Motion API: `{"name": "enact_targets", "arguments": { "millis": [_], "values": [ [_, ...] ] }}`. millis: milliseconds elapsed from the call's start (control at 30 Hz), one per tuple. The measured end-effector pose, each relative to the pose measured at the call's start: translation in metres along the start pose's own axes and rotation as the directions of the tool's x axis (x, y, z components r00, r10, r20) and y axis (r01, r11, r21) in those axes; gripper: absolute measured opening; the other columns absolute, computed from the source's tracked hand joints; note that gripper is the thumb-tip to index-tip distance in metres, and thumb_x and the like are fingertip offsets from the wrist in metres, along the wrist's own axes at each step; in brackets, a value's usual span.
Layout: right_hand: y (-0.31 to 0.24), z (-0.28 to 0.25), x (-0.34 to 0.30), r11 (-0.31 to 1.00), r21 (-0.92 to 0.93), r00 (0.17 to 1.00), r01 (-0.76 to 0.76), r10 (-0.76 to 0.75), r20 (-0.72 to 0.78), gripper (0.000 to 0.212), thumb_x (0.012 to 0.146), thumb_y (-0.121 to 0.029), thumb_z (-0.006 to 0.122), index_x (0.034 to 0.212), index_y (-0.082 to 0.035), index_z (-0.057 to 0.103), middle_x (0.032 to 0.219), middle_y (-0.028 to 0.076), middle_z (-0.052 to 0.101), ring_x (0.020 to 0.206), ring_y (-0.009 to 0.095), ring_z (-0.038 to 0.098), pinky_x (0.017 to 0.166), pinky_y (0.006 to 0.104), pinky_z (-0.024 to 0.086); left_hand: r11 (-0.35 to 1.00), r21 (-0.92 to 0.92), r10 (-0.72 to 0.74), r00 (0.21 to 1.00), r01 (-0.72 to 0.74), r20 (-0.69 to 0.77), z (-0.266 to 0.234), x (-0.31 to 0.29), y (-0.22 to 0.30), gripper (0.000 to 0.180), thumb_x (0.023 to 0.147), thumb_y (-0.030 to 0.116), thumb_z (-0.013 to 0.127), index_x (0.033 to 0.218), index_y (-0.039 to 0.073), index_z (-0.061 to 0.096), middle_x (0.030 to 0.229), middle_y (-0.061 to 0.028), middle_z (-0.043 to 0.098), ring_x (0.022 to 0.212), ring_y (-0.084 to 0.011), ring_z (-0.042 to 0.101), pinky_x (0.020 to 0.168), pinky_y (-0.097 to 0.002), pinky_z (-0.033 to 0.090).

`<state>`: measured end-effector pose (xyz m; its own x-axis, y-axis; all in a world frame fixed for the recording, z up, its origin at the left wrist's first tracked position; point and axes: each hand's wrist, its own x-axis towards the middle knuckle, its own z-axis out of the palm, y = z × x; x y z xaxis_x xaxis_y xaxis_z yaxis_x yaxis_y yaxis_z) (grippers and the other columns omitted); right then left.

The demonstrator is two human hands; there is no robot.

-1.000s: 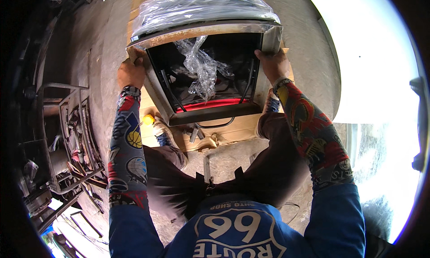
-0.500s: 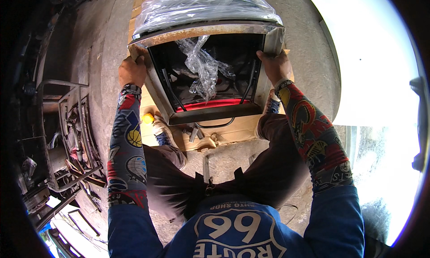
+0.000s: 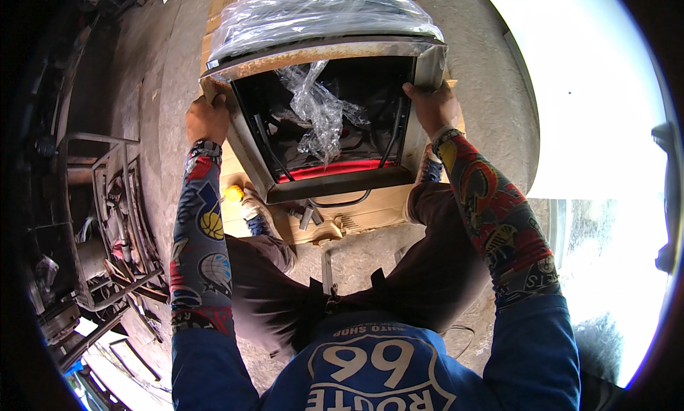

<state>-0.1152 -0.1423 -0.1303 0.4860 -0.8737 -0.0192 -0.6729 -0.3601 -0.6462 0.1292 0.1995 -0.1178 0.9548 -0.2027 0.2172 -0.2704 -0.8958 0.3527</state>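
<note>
Between my legs is a rectangular metal frame, rusty along its far bar. My left hand is wrapped round its left side near the far corner. On the opposite side my right hand grips it, thumb on the inner edge. Inside the frame's opening show dark surfaces, black bars and a red strip. A crumpled piece of clear plastic film hangs in the opening. Beyond the frame lies a bulky thing wrapped in clear plastic; what it is I cannot tell.
Flattened cardboard lies under the frame, with small grey metal pieces and a yellow object by my left shoe. A metal rack with scrap stands at the left. A large white panel is at the right.
The frame and both hands sit very slightly farther left in the picture. Both hands keep their hold.
</note>
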Motion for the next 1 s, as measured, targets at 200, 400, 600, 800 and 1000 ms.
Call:
{"name": "enact_targets", "arguments": {
  "millis": [200,400,600,800,1000],
  "values": [
    [-0.0039,-0.0035,-0.0035,0.999,0.038,1.000,-0.015,0.015,0.001,0.064,0.070,-0.047,0.082,0.107,0.001,0.064,0.103,0.023,0.070,0.101,0.039,0.067,0.087,0.0444,0.052,0.998,-0.047,0.028,0.999,-0.029,-0.020,0.0016,-0.0005,-0.0025,0.039,0.088,0.038,0.062,0.094,0.001,0.070,0.090,-0.0262,0.069,0.089,-0.0442,0.067,0.078,-0.0498,0.052],
    [-0.0059,-0.0047,-0.0043,1.000,0.005,1.000,0.000,0.000,-0.004,0.062,0.071,-0.046,0.082,0.108,0.001,0.064,0.103,0.022,0.070,0.101,0.039,0.066,0.086,0.0444,0.052,0.999,-0.045,0.012,0.999,-0.014,-0.030,0.0011,-0.0017,-0.0007,0.035,0.088,0.034,0.062,0.095,0.001,0.070,0.089,-0.0259,0.069,0.089,-0.0436,0.067,0.078,-0.0488,0.052],
    [-0.0052,-0.0041,-0.0055,1.000,0.004,1.000,0.022,-0.022,-0.021,0.063,0.072,-0.048,0.081,0.107,0.001,0.064,0.104,0.023,0.070,0.101,0.039,0.066,0.087,0.0442,0.052,1.000,-0.020,-0.019,0.999,0.019,0.028,-0.0007,-0.0005,-0.0005,0.037,0.088,0.036,0.061,0.101,0.003,0.070,0.097,-0.0241,0.069,0.095,-0.0422,0.066,0.082,-0.0486,0.052],
    [-0.0030,-0.0027,-0.0024,1.000,-0.030,1.000,0.005,-0.005,0.003,0.063,0.073,-0.049,0.080,0.108,0.000,0.064,0.103,0.023,0.070,0.101,0.038,0.067,0.086,0.0440,0.052,1.000,0.000,-0.009,0.999,0.009,0.050,-0.0012,0.0003,-0.0020,0.039,0.088,0.039,0.061,0.103,0.004,0.070,0.101,-0.0238,0.069,0.098,-0.0420,0.066,0.085,-0.0492,0.052],
    [-0.0018,-0.0031,-0.0031,0.998,0.047,0.999,0.048,-0.049,0.018,0.060,0.073,-0.047,0.080,0.106,0.000,0.066,0.104,0.022,0.071,0.101,0.036,0.067,0.086,0.0425,0.052,0.999,0.006,-0.044,0.997,0.044,0.063,-0.0015,0.0004,-0.0009,0.044,0.088,0.042,0.062,0.104,0.001,0.069,0.102,-0.0253,0.068,0.100,-0.0429,0.065,0.086,-0.0490,0.052]
  ]
}}
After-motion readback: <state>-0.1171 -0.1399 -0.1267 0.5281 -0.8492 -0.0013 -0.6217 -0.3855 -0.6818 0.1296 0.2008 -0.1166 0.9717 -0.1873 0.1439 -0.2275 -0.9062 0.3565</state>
